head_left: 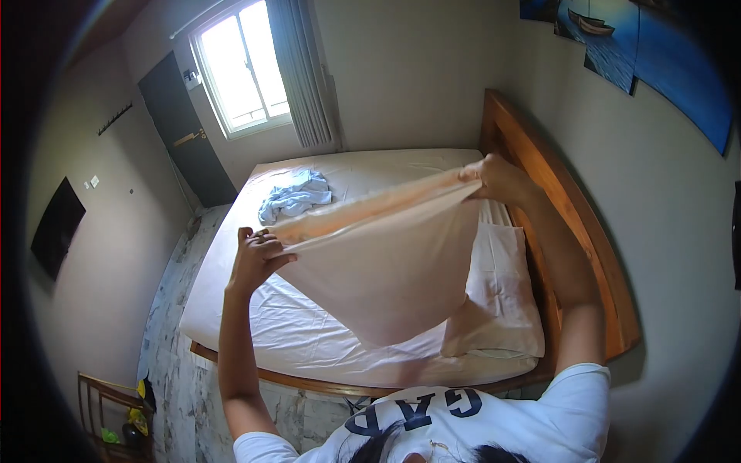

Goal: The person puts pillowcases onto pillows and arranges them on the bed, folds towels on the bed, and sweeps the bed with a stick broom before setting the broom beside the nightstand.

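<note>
A pale peach pillowcase [386, 285] hangs stretched between my two hands above the bed, its open edge uppermost and its lower part sagging. My left hand [258, 258] is closed on the left corner of that edge, with a ring on one finger. Higher and to the right, my right hand [500, 181] grips the other corner, close to the headboard. Below the cloth, a pillow [505, 270] in a pale cover lies at the head of the bed, partly hidden by the pillowcase.
The bed [208, 297] has a pale fitted sheet and a wooden headboard [563, 208]. A crumpled light blue cloth [297, 193] lies on its far side. A wooden chair [100, 409] with bags stands at lower left. Beyond are a window [241, 65] and a door [185, 127].
</note>
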A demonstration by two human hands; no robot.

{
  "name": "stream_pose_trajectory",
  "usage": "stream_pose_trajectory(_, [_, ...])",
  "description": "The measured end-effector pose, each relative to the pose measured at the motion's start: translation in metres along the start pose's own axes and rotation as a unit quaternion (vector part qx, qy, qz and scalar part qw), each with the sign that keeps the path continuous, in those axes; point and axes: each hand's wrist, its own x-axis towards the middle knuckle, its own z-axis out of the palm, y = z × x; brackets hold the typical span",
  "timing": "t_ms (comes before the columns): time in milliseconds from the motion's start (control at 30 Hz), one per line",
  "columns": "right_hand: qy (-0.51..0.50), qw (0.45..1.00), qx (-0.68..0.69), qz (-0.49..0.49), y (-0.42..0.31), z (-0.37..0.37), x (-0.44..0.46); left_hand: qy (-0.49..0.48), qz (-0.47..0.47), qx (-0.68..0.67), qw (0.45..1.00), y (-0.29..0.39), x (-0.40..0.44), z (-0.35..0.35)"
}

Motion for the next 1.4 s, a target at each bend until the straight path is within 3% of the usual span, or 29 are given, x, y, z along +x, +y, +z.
stream_pose_trajectory(67, [-0.106,0.994,-0.035,0.009,0.02,0.023,-0.012,-0.034,0.006,-0.015,0.999,0.001,-0.004,0.02])
stream_pose_trajectory(133, [-0.099,0.995,-0.008,0.01,0.02,0.038,-0.031,-0.076,-0.013,-0.01,0.997,-0.003,-0.012,0.048])
stream_pose_trajectory(267, [-0.096,0.988,0.041,0.111,-0.004,0.032,-0.045,-0.05,-0.014,-0.013,0.999,-0.003,-0.004,0.047])
stream_pose_trajectory(300, [-0.104,0.983,0.036,0.145,-0.007,0.029,-0.046,-0.108,-0.066,-0.027,0.992,-0.003,0.001,0.043])
stream_pose_trajectory(333, [-0.1,0.984,0.038,0.142,-0.005,0.032,-0.046,-0.165,-0.118,-0.041,0.978,-0.002,0.005,0.039])
stream_pose_trajectory(400, [-0.109,0.993,-0.003,0.035,0.002,0.039,-0.046,-0.215,-0.159,-0.029,0.963,-0.001,0.011,0.043])
stream_pose_trajectory(533, [-0.109,0.994,-0.008,0.027,-0.009,0.039,-0.047,-0.15,-0.025,0.005,0.988,0.061,0.035,0.048])
stream_pose_trajectory(667, [-0.092,0.995,-0.04,0.024,-0.015,0.038,-0.051,-0.145,0.028,-0.017,0.989,0.114,0.038,0.086])
stream_pose_trajectory(767, [-0.044,0.999,-0.032,0.002,-0.007,0.042,-0.059,-0.203,-0.049,0.019,0.978,0.134,0.039,0.108])
stream_pose_trajectory(800, [-0.031,0.999,-0.011,0.002,-0.001,0.044,-0.063,-0.207,-0.029,0.01,0.978,0.135,0.041,0.115])
stream_pose_trajectory(867, [-0.053,0.998,0.015,0.004,0.019,0.053,-0.071,-0.201,-0.069,0.006,0.977,0.132,0.042,0.128])
stream_pose_trajectory(900, [-0.055,0.998,0.013,0.025,0.026,0.057,-0.079,-0.208,-0.052,-0.003,0.977,0.132,0.042,0.136])
stream_pose_trajectory(967, [0.039,0.952,0.299,0.059,0.042,0.065,-0.095,-0.221,-0.066,-0.1,0.968,0.127,0.044,0.151])
stream_pose_trajectory(1000, [0.044,0.951,0.298,0.067,0.056,0.075,-0.105,-0.224,-0.057,-0.101,0.968,0.124,0.047,0.155])
stream_pose_trajectory(1067, [0.155,0.88,0.434,0.117,0.099,0.122,-0.125,-0.359,-0.114,-0.105,0.92,0.118,0.059,0.164])
stream_pose_trajectory(1133, [0.207,0.9,0.328,0.202,0.165,0.206,-0.157,-0.358,-0.094,-0.13,0.92,0.111,0.078,0.154])
stream_pose_trajectory(1167, [0.171,0.922,0.197,0.286,0.183,0.235,-0.179,-0.363,-0.095,-0.144,0.916,0.104,0.091,0.148])
stream_pose_trajectory(1200, [0.137,0.903,0.232,0.335,0.215,0.292,-0.206,-0.365,-0.095,-0.157,0.913,0.099,0.102,0.146])
stream_pose_trajectory(1267, [0.03,0.865,0.118,0.486,0.237,0.354,-0.24,-0.324,-0.108,-0.117,0.933,0.101,0.137,0.129])
stream_pose_trajectory(1300, [-0.023,0.84,0.112,0.53,0.234,0.357,-0.244,-0.285,-0.109,-0.087,0.948,0.064,0.138,0.157])
stream_pose_trajectory(1333, [-0.078,0.81,0.106,0.571,0.23,0.358,-0.248,-0.317,-0.112,-0.057,0.94,0.067,0.168,0.144])
stream_pose_trajectory(1367, [-0.075,0.81,0.107,0.571,0.233,0.368,-0.253,-0.263,-0.096,-0.063,0.958,0.063,0.189,0.142])
stream_pose_trajectory(1400, [-0.103,0.788,0.115,0.596,0.234,0.379,-0.256,-0.284,-0.125,-0.029,0.95,0.069,0.219,0.131])
